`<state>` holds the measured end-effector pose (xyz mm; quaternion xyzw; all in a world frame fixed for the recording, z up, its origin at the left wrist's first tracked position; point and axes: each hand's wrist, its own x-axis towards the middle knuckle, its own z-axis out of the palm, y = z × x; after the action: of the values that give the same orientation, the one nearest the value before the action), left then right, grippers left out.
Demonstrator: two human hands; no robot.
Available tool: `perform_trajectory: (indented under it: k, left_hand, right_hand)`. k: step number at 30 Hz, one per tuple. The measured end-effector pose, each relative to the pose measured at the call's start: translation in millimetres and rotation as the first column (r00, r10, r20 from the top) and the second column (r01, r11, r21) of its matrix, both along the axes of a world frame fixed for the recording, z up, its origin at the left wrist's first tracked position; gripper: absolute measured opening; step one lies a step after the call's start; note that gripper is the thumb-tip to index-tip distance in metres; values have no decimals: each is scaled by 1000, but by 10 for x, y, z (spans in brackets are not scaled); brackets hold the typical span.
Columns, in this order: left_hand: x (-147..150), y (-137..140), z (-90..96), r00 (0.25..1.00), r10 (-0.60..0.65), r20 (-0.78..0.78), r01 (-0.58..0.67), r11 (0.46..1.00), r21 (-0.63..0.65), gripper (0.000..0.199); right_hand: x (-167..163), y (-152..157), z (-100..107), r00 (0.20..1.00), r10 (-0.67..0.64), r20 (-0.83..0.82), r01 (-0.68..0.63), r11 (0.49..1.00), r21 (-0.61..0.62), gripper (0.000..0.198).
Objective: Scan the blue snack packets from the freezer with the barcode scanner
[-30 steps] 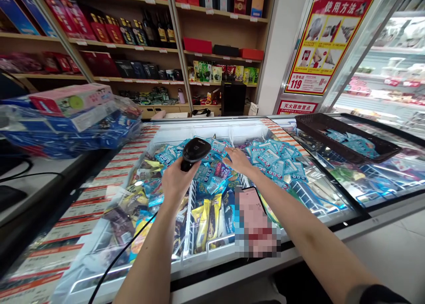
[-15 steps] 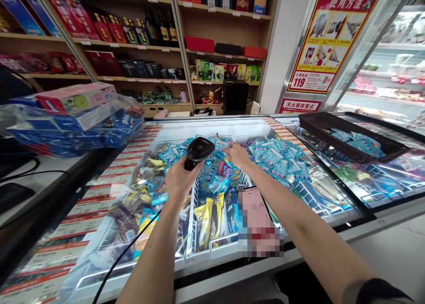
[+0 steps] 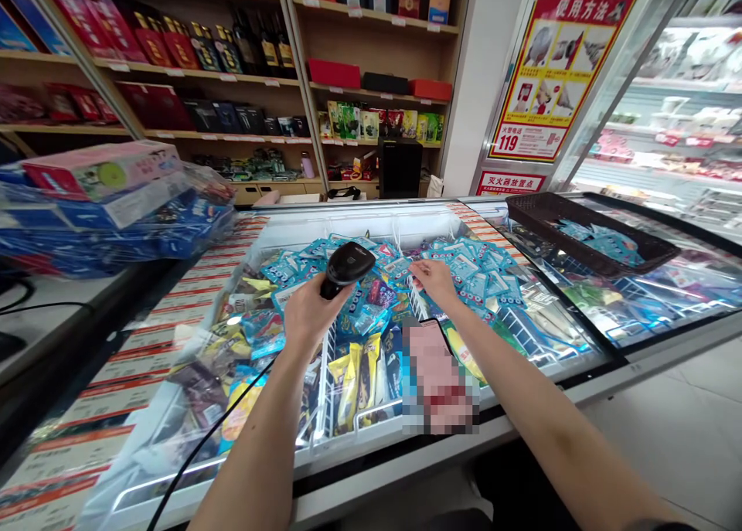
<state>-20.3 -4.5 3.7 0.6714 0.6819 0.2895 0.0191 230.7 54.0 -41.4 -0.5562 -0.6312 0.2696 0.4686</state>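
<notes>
My left hand [image 3: 313, 314] is wrapped round the handle of a black barcode scanner [image 3: 351, 263], its head pointing to the right over the chest freezer [image 3: 353, 226]. A black cable trails down from it past my left forearm. Fingers pinched together, my right hand [image 3: 437, 284] grips the edge of a small blue packet [image 3: 399, 268] just right of the scanner. Many like it lie in a loose pile of blue packets [image 3: 478, 272] beside my right hand and behind the scanner. A phone [image 3: 434, 353], partly blurred out, lies at the freezer's front edge between my forearms.
Yellow ice cream wrappers [image 3: 348, 380] fill white wire baskets under the glass. A brown plastic basket [image 3: 522, 214] with blue packets stands at the right. Plastic-wrapped boxes [image 3: 116, 222] are stacked at the left. Shelves [image 3: 371, 48] of goods line the back.
My right hand has shifted slightly toward me, and a blue packet now shows at its fingertips. The scanner stays in my left hand. The whole view has swung slightly right.
</notes>
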Motion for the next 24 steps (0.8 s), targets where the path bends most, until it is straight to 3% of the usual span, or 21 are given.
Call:
perform_trajectory:
  k: [2, 6, 11, 14, 24]
  left_hand:
    - [21, 2, -7, 1000, -21, -9, 21, 1000, -12, 52]
    - [75, 13, -17, 999, -42, -28, 42, 999, -13, 51]
    - [163, 8, -12, 998, -70, 3, 70, 997, -37, 52]
    - [199, 6, -19, 995, -105, 0, 104, 993, -46, 52]
    - [201, 16, -37, 988, -153, -2, 153, 987, -44, 50]
  right_hand:
    - [22, -19, -26, 979, -25, -201, 17, 999, -43, 25]
    - [70, 0, -56, 910, -51, -411, 14, 995, -94, 49]
    - [153, 8, -7, 818, -84, -569, -9, 987, -158, 31]
    - [193, 5, 7, 797, -79, -598, -37, 983, -179, 25]
    - [214, 53, -64, 834, -54, -550, -41, 986, -159, 22]
